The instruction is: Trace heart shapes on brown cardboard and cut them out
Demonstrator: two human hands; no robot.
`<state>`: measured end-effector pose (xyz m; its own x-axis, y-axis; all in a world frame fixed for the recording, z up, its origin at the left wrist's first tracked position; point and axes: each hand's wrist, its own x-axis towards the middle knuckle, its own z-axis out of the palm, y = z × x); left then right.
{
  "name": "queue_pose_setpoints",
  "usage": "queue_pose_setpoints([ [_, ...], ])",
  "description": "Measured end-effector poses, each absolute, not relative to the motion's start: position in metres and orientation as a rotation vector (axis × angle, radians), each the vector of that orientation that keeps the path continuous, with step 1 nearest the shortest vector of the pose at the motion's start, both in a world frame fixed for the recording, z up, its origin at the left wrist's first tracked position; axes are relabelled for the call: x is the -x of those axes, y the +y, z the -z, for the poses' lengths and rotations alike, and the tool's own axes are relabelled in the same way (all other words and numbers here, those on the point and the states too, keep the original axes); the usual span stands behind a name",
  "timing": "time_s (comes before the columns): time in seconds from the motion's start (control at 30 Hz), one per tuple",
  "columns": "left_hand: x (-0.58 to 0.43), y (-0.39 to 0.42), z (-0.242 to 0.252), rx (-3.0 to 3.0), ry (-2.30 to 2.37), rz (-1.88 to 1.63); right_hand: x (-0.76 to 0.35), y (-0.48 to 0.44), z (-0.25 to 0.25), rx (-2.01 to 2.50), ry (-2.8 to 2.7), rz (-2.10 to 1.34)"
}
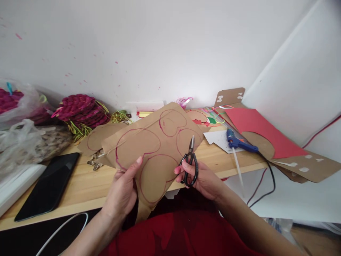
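Note:
My left hand (123, 190) grips the lower left edge of a brown cardboard sheet (157, 142) marked with pink drawn outlines, thumb on top, holding it tilted above the table edge. My right hand (204, 179) is closed on black scissors (190, 163), fingers through the loops, blades pointing up against the sheet's right side. The blades look nearly closed.
A wooden table (80, 181) carries a black tablet (49, 185) at left, plastic bags (23, 142), magenta woven pieces (80, 110), a blue glue gun (239, 142) with cable, red paper (263, 131) and cardboard scraps (306, 165) at right. A white wall stands behind.

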<state>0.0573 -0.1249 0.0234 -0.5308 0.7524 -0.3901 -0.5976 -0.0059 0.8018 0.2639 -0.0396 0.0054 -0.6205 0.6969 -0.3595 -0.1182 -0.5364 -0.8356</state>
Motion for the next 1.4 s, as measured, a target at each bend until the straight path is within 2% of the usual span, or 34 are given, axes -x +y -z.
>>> queue_pose_setpoints([
  [0.17,-0.044,-0.102,-0.03,-0.167,1.294,-1.814,-0.268,-0.048,0.001,0.833,-1.174,-2.057],
  [0.33,-0.001,-0.074,-0.061,-0.264,1.252,-2.093,-0.276,-0.055,0.0,0.708,-1.359,-1.984],
  [0.47,0.024,-0.055,-0.088,-0.426,1.215,-2.104,-0.271,-0.047,-0.011,0.641,-1.683,-1.871],
  [0.6,0.042,-0.039,-0.101,-0.501,1.181,-2.108,-0.254,-0.028,-0.028,0.786,-1.942,-1.733],
  [0.9,0.072,-0.029,-0.073,-0.547,1.25,-2.078,-0.2,0.011,-0.053,0.834,-1.98,-1.686],
  [1.23,0.081,-0.024,-0.06,-0.526,1.346,-2.009,-0.177,0.037,-0.037,0.866,-2.032,-1.692],
  [1.4,0.081,-0.025,-0.061,-0.494,1.381,-2.009,-0.173,0.037,-0.021,0.882,-2.008,-1.558],
])
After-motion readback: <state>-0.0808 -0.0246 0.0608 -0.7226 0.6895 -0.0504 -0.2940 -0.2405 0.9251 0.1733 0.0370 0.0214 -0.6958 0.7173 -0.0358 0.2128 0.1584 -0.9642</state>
